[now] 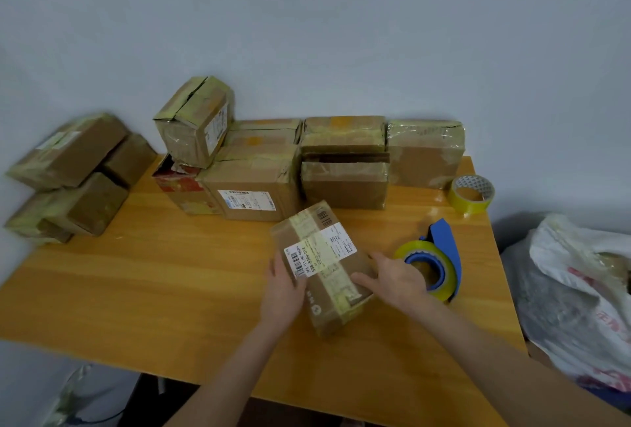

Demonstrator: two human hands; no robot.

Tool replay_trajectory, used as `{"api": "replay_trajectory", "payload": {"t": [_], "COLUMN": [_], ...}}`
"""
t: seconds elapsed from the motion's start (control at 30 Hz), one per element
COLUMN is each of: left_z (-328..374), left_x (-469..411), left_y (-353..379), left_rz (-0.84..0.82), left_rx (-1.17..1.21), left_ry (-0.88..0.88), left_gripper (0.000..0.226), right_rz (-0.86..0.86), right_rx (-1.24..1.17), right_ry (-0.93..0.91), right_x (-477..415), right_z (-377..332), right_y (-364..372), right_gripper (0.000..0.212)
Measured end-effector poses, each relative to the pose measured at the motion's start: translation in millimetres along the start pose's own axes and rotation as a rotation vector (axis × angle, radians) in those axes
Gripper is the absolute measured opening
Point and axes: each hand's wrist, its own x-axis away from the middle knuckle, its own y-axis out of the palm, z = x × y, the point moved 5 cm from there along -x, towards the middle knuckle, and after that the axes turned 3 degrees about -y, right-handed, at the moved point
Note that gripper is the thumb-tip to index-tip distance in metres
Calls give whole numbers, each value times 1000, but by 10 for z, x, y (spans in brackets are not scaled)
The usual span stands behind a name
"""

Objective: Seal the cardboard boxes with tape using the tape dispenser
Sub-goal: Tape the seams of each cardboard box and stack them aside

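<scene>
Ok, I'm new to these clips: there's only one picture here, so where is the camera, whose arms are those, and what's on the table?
No machine here. The single picture comes from a wide-angle camera worn on a person's head, looking down, so the two bare arms are the wearer's own. The left hand and right hand both hold a small labelled box over the wooden table. Right of it lies the blue tape dispenser, not held; a spare tape roll sits near the far right corner. More taped boxes are stacked along the wall, and a plastic bag lies off to the right.
</scene>
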Motion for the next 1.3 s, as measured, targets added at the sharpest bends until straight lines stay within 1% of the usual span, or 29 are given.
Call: {"api": "replay_trajectory", "payload": {"t": [0.03,0.07,0.13,0.17,0.23,0.3,0.33,0.4,0.43,0.47,0.5,0.53,0.57,0.6,0.63,0.67,0.7,0.77,0.83,0.93,1.0,1.07,1.1,1.13,1.2,1.23,1.3], "left_z": [9,27,108,181,327,434,461,477,476,467,456,432,412,389,375,366,355,347,359,358,344,333,334,341,346,342,329], "left_x": [32,47,24,-1,-61,-103,-102,-47,-2,45,84,103,109,97,77,55,41,28,31,3,-5,1,6,7,5,5,15], "left_y": [81,146,215,239,293,310,313,349,385,434,476,522,549,563,561,552,546,545,550,529,512,512,516,519,523,527,544], "left_rz": [-53,-87,-114,-129,-184,-201,-198,-198,-220,-256,-298,-337,-359,-362,-353,-344,-340,-345,-349,-358,-362,-364,-362,-358,-352,-350,-353], "left_rx": [83,115,93,68,58,46,20,-97,-194,-295,-381,-442,-481,-502,-507,-498,-483,-462,-456,-431,-449,-478,-485,-486,-476,-469,-467], "left_ry": [-19,-16,30,62,98,124,140,218,275,321,348,359,367,380,397,408,408,408,414,417,421,414,410,408,415,421,429], "left_gripper": [59,61,69,69,63,59,58,60,65,72,80,86,89,88,85,83,82,83,83,83,84,85,85,84,84,83,82], "right_rz": [38,70,115,129,123,116,148,305,385,420,393,311,209,111,49,19,5,11,31,69,80,51,39,27,4,-11,-38], "right_rx": [16,22,30,39,55,19,-19,-143,-211,-260,-296,-339,-410,-530,-672,-780,-852,-929,-944,-845,-862,-1002,-1095,-1177,-1306,-1324,-1288], "right_ry": [-3,-5,10,29,75,65,64,120,184,263,347,425,473,507,528,557,588,620,612,555,516,533,536,531,512,510,479], "right_x": [52,94,163,184,205,208,226,287,326,359,386,396,390,383,373,353,333,274,205,110,63,55,61,62,65,65,67], "right_z": [1,-2,0,15,79,175,247,504,698,901,1084,1244,1355,1399,1405,1415,1425,1441,1429,1388,1370,1369,1350,1321,1250,1241,1252], "right_y": [16,18,-9,-29,-69,-110,-162,-335,-419,-478,-500,-467,-397,-309,-239,-184,-145,-101,-101,-142,-193,-200,-206,-218,-245,-234,-222], "right_gripper": [67,62,55,54,53,52,51,48,51,57,65,71,69,60,51,48,44,31,26,26,31,56,61,58,44,43,50]}}
